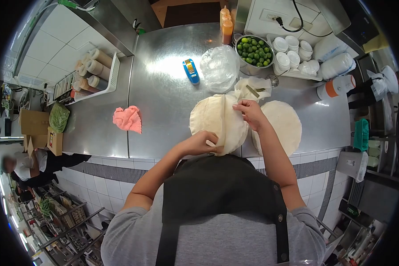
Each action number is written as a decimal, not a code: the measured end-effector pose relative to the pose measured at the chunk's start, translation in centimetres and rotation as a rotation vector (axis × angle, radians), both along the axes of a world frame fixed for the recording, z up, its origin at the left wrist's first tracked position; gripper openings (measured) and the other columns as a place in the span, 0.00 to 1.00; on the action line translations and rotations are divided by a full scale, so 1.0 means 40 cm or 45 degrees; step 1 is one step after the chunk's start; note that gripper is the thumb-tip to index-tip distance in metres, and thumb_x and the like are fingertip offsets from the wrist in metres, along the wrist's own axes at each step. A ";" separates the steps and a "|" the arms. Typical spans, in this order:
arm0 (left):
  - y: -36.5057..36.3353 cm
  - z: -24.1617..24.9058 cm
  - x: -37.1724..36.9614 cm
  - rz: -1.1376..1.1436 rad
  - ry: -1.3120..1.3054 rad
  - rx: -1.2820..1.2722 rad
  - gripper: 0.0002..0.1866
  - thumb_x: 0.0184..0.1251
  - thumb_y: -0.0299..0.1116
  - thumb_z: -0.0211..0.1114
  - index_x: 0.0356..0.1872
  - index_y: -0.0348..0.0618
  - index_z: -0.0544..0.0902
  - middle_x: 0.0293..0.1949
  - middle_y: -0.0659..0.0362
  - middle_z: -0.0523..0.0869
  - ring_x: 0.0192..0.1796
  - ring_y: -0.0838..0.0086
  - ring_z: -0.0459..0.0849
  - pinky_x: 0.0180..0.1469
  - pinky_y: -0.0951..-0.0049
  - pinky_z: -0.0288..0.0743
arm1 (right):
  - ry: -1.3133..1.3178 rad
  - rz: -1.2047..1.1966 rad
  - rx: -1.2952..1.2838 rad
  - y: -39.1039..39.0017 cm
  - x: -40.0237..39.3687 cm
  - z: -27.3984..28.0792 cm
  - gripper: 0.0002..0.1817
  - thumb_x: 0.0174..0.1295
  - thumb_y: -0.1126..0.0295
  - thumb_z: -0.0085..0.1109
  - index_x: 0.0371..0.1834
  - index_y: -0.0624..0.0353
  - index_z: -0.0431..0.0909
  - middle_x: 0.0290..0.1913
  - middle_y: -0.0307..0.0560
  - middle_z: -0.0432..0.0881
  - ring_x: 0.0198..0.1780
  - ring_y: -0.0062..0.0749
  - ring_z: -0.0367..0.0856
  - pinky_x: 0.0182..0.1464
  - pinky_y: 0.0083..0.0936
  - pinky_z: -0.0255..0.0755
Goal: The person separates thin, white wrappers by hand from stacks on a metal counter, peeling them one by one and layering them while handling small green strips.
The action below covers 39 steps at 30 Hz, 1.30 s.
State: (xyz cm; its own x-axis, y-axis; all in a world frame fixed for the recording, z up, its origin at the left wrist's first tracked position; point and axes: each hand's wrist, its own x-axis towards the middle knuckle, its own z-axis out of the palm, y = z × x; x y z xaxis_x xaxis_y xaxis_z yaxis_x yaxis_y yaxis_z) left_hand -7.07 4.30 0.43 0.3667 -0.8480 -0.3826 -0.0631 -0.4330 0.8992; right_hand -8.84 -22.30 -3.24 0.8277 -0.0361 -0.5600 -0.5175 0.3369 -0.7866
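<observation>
ok so the pale round sheet (205, 116) sits at the bench's (162, 111) near edge, its seam (224, 117) pointing toward the far edge, left hand (199, 143) touching the near end, right hand (251, 114) touching farther up, the 2 apart, can't tell how tightly they grip.

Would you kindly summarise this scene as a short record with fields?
Left hand: at the near edge of the left pale round
Right hand: at that round's far right part
Right pale round: on the metal counter
Beyond: blue tape dispenser, clear plastic, metal bowl of green fruit
Left side: pink cloth
</observation>
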 end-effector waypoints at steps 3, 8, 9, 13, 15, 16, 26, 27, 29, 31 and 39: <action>0.047 -0.029 0.078 0.163 0.412 -0.082 0.25 0.67 0.37 0.73 0.61 0.36 0.80 0.57 0.56 0.84 0.58 0.73 0.81 0.61 0.67 0.77 | -0.150 0.087 -0.061 0.026 0.003 0.015 0.08 0.61 0.66 0.69 0.29 0.50 0.79 0.29 0.29 0.79 0.30 0.15 0.76 0.32 0.17 0.69; -0.012 0.119 0.126 0.714 0.865 -0.503 0.31 0.70 0.40 0.70 0.68 0.36 0.73 0.60 0.55 0.82 0.60 0.72 0.80 0.64 0.68 0.74 | -0.448 0.221 -0.090 0.109 -0.029 0.171 0.11 0.60 0.73 0.65 0.23 0.53 0.73 0.24 0.26 0.73 0.29 0.11 0.70 0.35 0.15 0.65; -0.031 0.130 0.127 0.582 0.647 -0.462 0.29 0.70 0.41 0.70 0.66 0.35 0.74 0.58 0.54 0.83 0.58 0.73 0.82 0.62 0.68 0.76 | -0.540 0.251 -0.189 0.115 -0.033 0.202 0.11 0.60 0.73 0.65 0.23 0.54 0.72 0.25 0.27 0.71 0.31 0.11 0.69 0.37 0.16 0.65; -0.079 0.129 0.122 0.495 0.232 -0.185 0.22 0.72 0.41 0.68 0.58 0.34 0.82 0.47 0.55 0.88 0.47 0.74 0.87 0.51 0.72 0.81 | -0.662 0.161 -0.284 0.094 -0.043 0.183 0.11 0.59 0.75 0.65 0.23 0.55 0.71 0.25 0.28 0.70 0.32 0.11 0.68 0.37 0.17 0.64; -0.077 0.107 0.128 0.573 0.260 -0.183 0.20 0.73 0.40 0.67 0.55 0.33 0.84 0.42 0.57 0.89 0.43 0.76 0.87 0.47 0.73 0.81 | -0.526 0.125 -0.098 0.061 -0.062 0.176 0.11 0.58 0.76 0.64 0.22 0.55 0.72 0.25 0.28 0.71 0.32 0.10 0.69 0.36 0.16 0.64; -0.076 0.095 0.130 0.655 0.292 -0.183 0.17 0.74 0.39 0.67 0.51 0.33 0.86 0.38 0.59 0.90 0.39 0.77 0.88 0.44 0.75 0.82 | -0.525 0.121 -0.097 0.048 -0.070 0.168 0.11 0.58 0.76 0.64 0.22 0.55 0.72 0.25 0.28 0.71 0.32 0.10 0.69 0.36 0.16 0.64; -0.061 0.061 0.125 0.797 0.307 -0.311 0.17 0.77 0.40 0.64 0.54 0.35 0.86 0.38 0.62 0.89 0.40 0.82 0.84 0.44 0.75 0.79 | -0.230 -0.216 -0.118 -0.016 -0.142 0.077 0.13 0.60 0.77 0.62 0.21 0.52 0.69 0.24 0.28 0.70 0.26 0.11 0.67 0.28 0.14 0.62; -0.063 0.068 0.123 0.680 0.238 -0.282 0.17 0.77 0.39 0.64 0.55 0.36 0.85 0.39 0.62 0.89 0.41 0.82 0.84 0.46 0.75 0.79 | -0.231 -0.195 -0.157 -0.016 -0.131 0.115 0.13 0.61 0.75 0.64 0.23 0.53 0.70 0.24 0.28 0.70 0.27 0.12 0.68 0.29 0.15 0.64; -0.066 0.080 0.117 0.558 0.167 -0.254 0.17 0.77 0.39 0.64 0.55 0.36 0.85 0.40 0.63 0.89 0.43 0.83 0.83 0.47 0.75 0.79 | -0.234 -0.179 -0.198 -0.017 -0.104 0.146 0.13 0.62 0.72 0.66 0.24 0.53 0.70 0.25 0.28 0.70 0.27 0.13 0.69 0.31 0.15 0.66; -0.069 0.093 0.105 0.428 0.212 -0.262 0.16 0.77 0.37 0.64 0.56 0.37 0.85 0.41 0.63 0.89 0.45 0.83 0.83 0.49 0.75 0.79 | -0.329 -0.214 -0.411 -0.021 -0.076 0.163 0.12 0.65 0.62 0.69 0.30 0.57 0.80 0.29 0.34 0.81 0.33 0.18 0.79 0.37 0.22 0.73; -0.018 0.069 0.117 0.849 0.395 -0.419 0.15 0.76 0.38 0.64 0.52 0.36 0.86 0.43 0.59 0.89 0.41 0.76 0.87 0.48 0.72 0.83 | -0.316 -0.033 -0.301 -0.051 -0.032 0.130 0.16 0.69 0.62 0.65 0.50 0.64 0.86 0.42 0.42 0.88 0.37 0.22 0.85 0.45 0.24 0.78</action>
State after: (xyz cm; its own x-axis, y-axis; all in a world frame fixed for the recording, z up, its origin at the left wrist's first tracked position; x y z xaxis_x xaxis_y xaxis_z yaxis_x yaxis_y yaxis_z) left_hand -2.39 3.57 3.20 0.7535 -0.5751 -0.3185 0.3884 -0.0014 0.9215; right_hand -10.12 -24.34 1.94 0.9349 -0.1635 -0.3151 -0.2941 0.1406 -0.9454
